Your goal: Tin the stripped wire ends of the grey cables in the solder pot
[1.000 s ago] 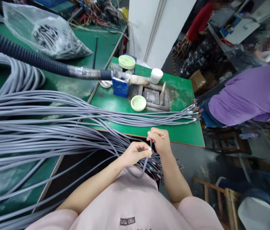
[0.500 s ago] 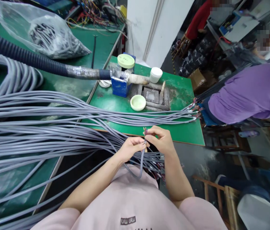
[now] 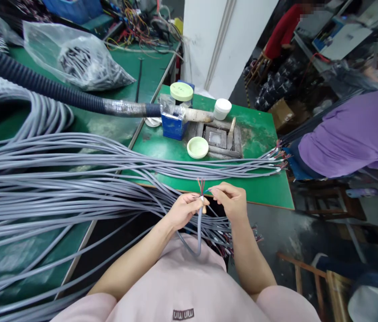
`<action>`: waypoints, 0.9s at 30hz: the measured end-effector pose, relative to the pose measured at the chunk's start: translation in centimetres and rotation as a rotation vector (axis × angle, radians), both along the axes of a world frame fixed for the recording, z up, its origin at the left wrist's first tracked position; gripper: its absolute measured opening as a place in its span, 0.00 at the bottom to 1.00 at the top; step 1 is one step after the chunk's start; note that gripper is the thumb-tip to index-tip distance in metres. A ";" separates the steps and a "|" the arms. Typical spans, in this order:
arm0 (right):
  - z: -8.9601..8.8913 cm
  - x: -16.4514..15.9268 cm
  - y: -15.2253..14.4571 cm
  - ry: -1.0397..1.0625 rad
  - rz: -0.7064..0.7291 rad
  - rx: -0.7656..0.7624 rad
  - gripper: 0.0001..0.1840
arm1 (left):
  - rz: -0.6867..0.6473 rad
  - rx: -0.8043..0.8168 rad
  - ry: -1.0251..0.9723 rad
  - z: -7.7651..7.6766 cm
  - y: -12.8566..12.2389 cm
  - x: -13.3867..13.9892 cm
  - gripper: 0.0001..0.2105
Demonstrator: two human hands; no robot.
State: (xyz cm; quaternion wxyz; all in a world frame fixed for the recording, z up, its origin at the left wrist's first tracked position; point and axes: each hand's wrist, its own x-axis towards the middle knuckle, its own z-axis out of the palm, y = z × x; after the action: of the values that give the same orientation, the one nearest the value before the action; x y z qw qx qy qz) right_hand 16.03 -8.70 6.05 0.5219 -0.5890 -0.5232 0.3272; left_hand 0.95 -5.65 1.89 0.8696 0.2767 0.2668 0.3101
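Near my chest, my left hand (image 3: 186, 209) is closed around the end of a grey cable (image 3: 199, 228), which bends down and to the left below the fingers. Thin coloured wires (image 3: 201, 184) fan upward out of its stripped end, and a dark pair sticks out to the left. My right hand (image 3: 231, 199) pinches a blue wire (image 3: 208, 190) of this cable and holds it out to the right. Behind and beneath both hands lie many more grey cables (image 3: 220, 222) with bared wire ends. Further back, another bundle of grey cables (image 3: 189, 167) stretches across the green table.
On the green table (image 3: 259, 129) stand a solder pot (image 3: 218, 137), a pale green dish (image 3: 197, 147), a white tub (image 3: 222, 109) and a blue box (image 3: 173, 125) under a dark corrugated hose (image 3: 75, 95). A person in purple (image 3: 353, 134) sits at the right.
The wires, bunched together before, are now spread apart. My right hand has shifted slightly right and draws a blue wire away from the others. The whole view has shifted a little.
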 end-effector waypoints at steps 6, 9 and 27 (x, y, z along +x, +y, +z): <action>-0.3 0.6 -1.2 -0.272 0.023 0.197 0.09 | 0.028 -0.046 -0.049 -0.1 0.5 -0.3 0.19; -0.4 0.6 -2.0 -0.512 0.158 0.367 0.18 | 0.030 -0.064 -0.076 -0.1 0.7 -0.3 0.18; 4.8 11.0 6.0 -0.272 -0.658 0.516 0.15 | -0.720 0.936 -0.294 5.3 -1.4 -3.0 0.12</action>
State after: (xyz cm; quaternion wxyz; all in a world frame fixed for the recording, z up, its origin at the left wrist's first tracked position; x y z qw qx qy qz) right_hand 27.00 -2.65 10.84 0.6548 -0.6123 -0.4361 -0.0783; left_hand -2.04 -7.09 7.21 0.7334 0.6569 -0.1311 0.1156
